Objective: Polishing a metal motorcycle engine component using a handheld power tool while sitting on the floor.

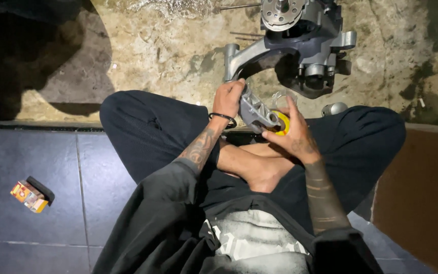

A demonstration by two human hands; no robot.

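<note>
**Grey metal part held over crossed legs, yellow piece pinched at its end**

At lower left of the frame a small orange-and-yellow packet [29,195] lies beside a black object on the dark tiled floor [41,152], well apart from the work. Just left of centre the left hand [227,99] is closed around the upper end of a grey cast metal bracket [256,112]. Right of centre the right hand [295,133] curls its fingers [291,107] around the bracket's lower end, pinching a round yellow piece [281,123] against it. Above, at the upper middle, a large grey engine casing [300,45] stands on rough stone ground [168,56].

The bracket looks heavy and is held in the air over the person's bare foot [259,170]; a slip of either grip would likely drop it there. The yellow piece is held only by fingertips and could pop loose and roll off.

How the yellow piece seats in the bracket is hidden by the fingers. A small shiny metal object [334,108] near the right knee is too dim to identify, and the upper left corner is lost in shadow
</note>
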